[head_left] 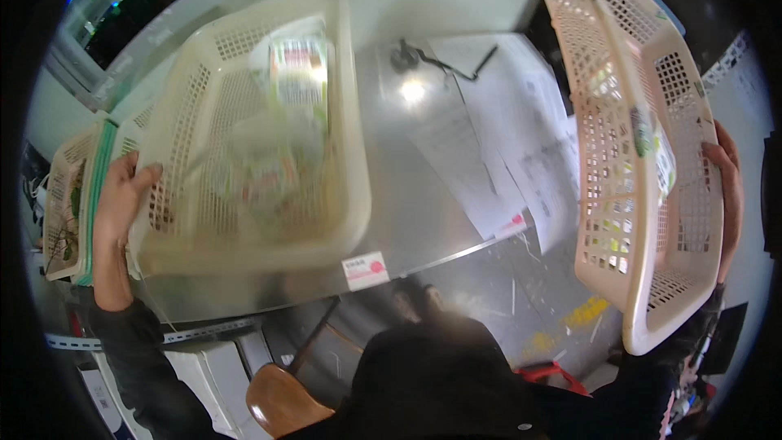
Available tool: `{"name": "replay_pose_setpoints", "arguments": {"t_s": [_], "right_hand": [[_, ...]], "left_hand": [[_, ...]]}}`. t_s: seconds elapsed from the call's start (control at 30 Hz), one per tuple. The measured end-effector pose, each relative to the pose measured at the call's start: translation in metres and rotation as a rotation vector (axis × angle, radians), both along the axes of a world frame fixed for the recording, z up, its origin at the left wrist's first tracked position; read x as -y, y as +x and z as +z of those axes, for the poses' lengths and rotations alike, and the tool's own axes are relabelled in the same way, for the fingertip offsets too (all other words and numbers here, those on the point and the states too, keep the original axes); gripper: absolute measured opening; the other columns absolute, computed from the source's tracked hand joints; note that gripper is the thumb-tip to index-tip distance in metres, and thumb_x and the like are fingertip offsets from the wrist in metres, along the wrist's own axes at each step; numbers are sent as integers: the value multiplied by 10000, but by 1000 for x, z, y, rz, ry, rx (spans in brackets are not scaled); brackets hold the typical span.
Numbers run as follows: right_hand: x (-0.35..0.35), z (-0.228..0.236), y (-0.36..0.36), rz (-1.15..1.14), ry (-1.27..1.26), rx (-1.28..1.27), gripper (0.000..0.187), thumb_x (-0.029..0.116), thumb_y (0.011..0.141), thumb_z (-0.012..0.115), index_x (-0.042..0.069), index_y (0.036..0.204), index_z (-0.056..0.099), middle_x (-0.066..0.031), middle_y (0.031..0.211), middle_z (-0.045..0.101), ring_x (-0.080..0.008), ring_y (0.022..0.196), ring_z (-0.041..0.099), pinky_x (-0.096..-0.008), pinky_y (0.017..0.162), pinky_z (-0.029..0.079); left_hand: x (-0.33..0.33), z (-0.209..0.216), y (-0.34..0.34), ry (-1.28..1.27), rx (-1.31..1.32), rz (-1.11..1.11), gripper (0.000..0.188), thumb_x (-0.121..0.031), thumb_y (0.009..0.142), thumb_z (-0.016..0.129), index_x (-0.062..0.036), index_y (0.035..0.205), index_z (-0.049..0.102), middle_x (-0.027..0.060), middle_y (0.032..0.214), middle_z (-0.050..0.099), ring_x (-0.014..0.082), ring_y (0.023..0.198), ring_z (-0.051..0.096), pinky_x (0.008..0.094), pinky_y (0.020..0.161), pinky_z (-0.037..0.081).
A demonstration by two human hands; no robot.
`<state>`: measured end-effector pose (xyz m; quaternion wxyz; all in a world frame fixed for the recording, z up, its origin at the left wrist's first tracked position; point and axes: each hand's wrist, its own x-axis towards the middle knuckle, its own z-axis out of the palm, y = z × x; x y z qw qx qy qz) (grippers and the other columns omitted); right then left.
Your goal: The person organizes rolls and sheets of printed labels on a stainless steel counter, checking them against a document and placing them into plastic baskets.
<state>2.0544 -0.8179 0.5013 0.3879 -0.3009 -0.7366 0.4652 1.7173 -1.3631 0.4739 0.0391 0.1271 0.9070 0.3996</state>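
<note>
A cream perforated plastic basket [358, 155] stands on the left of the metal table. Inside it lie clear packets, one with a green, white and red label [300, 81] and another packet [269, 175] smeared by motion. My left hand [122, 195] grips the basket's left rim, thumb over the edge. On the right, a pinkish perforated basket [645, 277] is tipped steeply on its side, past the table's right edge. My right hand [727, 183] holds it by its outer right side, the fingers partly hidden behind the wall. Through its opening shows a labelled packet [664, 165].
Several printed sheets [521, 106] lie on the metal tabletop [399, 195], with a thin black jointed object [448, 65] near the back. Beyond the cream basket's left side stands another basket [65, 228] holding leafy bits. Below are a brown wooden seat [281, 399] and something red [554, 375].
</note>
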Motion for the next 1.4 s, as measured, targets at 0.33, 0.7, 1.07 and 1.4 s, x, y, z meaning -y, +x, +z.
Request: {"name": "replay_pose_setpoints", "arguments": {"t_s": [0.33, 0.7, 1.07, 1.4], "right_hand": [[-85, -38, 120, -164, -33, 104, 701, 251, 795, 646, -14, 1394, 396, -216, 1296, 526, -237, 1073, 614, -299, 852, 549], [-128, -12, 110, 6, -100, 57, 621, 118, 781, 591, -92, 1344, 433, -218, 1283, 532, -275, 1124, 554, -325, 964, 431], [-118, -95, -24, 430, 230, 81, 368, 146, 755, 674, -72, 1034, 576, -204, 888, 662, -265, 822, 667, -380, 756, 527], [-200, -171, 2, 535, 295, 176, 267, 259, 904, 581, 24, 985, 677, -148, 789, 688, -235, 655, 675, -353, 638, 531]], "left_hand": [[-47, -89, 4, -78, 161, 82, 295, -138, 847, 623, 70, 1052, 586, 120, 922, 650, 194, 741, 622, 303, 675, 496], [-188, -33, 143, -127, -359, -120, 494, -239, 937, 591, 26, 1322, 431, 134, 1130, 620, 210, 945, 642, 314, 759, 514], [-320, -63, 215, 204, 176, -223, 506, 34, 794, 606, 25, 1280, 468, 124, 1100, 645, 131, 851, 640, 274, 738, 510], [-261, -44, 181, 268, 35, -31, 599, -111, 702, 722, 40, 1235, 494, 113, 1045, 628, 192, 923, 613, 313, 856, 481]]}}
